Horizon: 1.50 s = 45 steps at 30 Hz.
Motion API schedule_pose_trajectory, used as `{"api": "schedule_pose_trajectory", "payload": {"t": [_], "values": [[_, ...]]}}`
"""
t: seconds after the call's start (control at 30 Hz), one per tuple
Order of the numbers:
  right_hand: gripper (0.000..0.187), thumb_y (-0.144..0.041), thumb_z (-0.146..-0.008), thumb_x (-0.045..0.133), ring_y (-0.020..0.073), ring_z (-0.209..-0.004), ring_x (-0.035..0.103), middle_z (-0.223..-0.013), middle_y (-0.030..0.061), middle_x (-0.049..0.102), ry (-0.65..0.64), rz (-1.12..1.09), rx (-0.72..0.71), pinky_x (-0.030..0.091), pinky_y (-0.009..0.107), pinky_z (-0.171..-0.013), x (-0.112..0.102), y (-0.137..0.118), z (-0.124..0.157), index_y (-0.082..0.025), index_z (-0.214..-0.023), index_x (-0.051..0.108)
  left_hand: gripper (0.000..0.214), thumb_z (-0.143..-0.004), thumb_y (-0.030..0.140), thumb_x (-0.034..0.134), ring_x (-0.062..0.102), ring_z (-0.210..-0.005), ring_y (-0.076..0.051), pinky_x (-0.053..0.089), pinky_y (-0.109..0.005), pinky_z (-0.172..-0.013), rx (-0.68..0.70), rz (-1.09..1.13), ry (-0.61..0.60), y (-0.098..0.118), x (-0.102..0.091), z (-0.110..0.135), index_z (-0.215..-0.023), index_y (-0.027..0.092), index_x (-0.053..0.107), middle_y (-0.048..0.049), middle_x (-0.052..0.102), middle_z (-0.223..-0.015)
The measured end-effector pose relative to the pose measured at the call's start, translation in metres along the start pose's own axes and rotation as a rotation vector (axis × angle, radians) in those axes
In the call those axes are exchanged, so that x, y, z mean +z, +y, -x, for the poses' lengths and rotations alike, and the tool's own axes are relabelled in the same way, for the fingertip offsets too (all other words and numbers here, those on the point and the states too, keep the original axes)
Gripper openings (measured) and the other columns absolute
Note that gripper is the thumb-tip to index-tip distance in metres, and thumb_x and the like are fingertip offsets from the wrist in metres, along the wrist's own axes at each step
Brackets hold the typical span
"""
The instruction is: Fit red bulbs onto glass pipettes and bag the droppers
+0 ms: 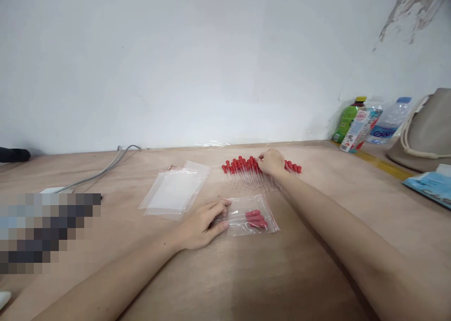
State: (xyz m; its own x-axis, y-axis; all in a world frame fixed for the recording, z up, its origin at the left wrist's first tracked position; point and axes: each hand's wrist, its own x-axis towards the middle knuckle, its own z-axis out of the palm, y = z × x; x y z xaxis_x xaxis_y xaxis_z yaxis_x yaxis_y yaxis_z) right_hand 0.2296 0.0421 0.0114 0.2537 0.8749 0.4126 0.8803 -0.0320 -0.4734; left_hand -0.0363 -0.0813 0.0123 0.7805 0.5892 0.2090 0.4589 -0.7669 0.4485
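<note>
At frame centre, we are pressing our left hand point(200, 225), fingers flat, on the small bag point(252, 215), steadying it. Above, our right hand point(271, 162) is pinching among the red-capped droppers point(243, 167).

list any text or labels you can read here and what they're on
No text can be read for certain.
Green bottle: label too blurred.
Tilted white bottle: print and a code patch, too small.
Water bottle: blue label with white lettering, illegible.
Blue pack: pale script, blurred.
Bag under the left hand and droppers at the right hand: no print visible.
</note>
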Motion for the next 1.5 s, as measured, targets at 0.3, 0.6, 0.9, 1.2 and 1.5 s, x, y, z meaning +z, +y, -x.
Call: {"api": "schedule_pose_trajectory", "payload": {"t": [0.3, 0.6, 0.9, 1.2, 1.5], "values": [[0.021, -0.032, -0.085, 0.037, 0.011, -0.055, 0.055, -0.072, 0.004, 0.064, 0.005, -0.427, 0.085, 0.042, 0.023, -0.053, -0.037, 0.019, 0.017, -0.017, -0.092, 0.048, 0.044, -0.085, 0.035, 0.044, 0.038, -0.121, -0.023, 0.033, -0.041, -0.1, 0.035, -0.082, -0.013, -0.005, 0.002, 0.0, -0.126, 0.021, 0.037, -0.0085, 0.044, -0.13], [0.014, -0.029, -0.081, 0.05, 0.0081, -0.05, 0.055, -0.066, -0.0007, 0.06, -0.135, -1.234, 0.429, 0.048, 0.021, -0.05, -0.057, 0.042, 0.102, -0.021, -0.073, 0.042, 0.048, -0.086, 0.037, 0.043, 0.038, -0.121, -0.023, 0.033, -0.041, -0.099, 0.017, -0.108, -0.025, -0.004, 0.002, -0.002, -0.13, 0.022, 0.032, -0.0078, 0.043, -0.131], [0.02, -0.035, -0.068, 0.062, 0.0089, -0.055, 0.048, -0.063, -0.0014, 0.056, -0.452, -0.789, -0.015, 0.043, 0.023, -0.055, -0.052, 0.026, 0.127, -0.017, -0.076, 0.058, 0.05, -0.086, 0.038, 0.043, 0.037, -0.121, -0.023, 0.033, -0.041, -0.099, -0.01, -0.113, -0.04, -0.002, 0.001, -0.001, -0.131, 0.022, 0.031, -0.0079, 0.042, -0.131], [0.02, -0.03, -0.074, 0.053, 0.0139, -0.066, 0.056, -0.078, 0.0039, 0.064, -0.435, -0.628, -0.217, 0.045, 0.027, -0.061, -0.039, 0.016, 0.132, -0.016, -0.085, 0.063, 0.049, -0.086, 0.039, 0.042, 0.037, -0.121, -0.024, 0.034, -0.041, -0.099, 0.006, -0.132, -0.023, -0.003, 0.002, -0.001, -0.131, 0.022, 0.032, -0.0076, 0.043, -0.131], [0.02, -0.031, -0.073, 0.052, 0.0137, -0.062, 0.055, -0.072, 0.0029, 0.064, -0.184, -0.35, -0.189, 0.042, 0.025, -0.059, -0.047, 0.031, 0.093, -0.016, -0.08, 0.062, 0.05, -0.087, 0.041, 0.04, 0.031, -0.127, -0.022, 0.027, -0.042, -0.105, 0.003, -0.15, -0.071, -0.007, 0.003, -0.004, -0.131, 0.018, 0.036, -0.0092, 0.036, -0.136]]}}
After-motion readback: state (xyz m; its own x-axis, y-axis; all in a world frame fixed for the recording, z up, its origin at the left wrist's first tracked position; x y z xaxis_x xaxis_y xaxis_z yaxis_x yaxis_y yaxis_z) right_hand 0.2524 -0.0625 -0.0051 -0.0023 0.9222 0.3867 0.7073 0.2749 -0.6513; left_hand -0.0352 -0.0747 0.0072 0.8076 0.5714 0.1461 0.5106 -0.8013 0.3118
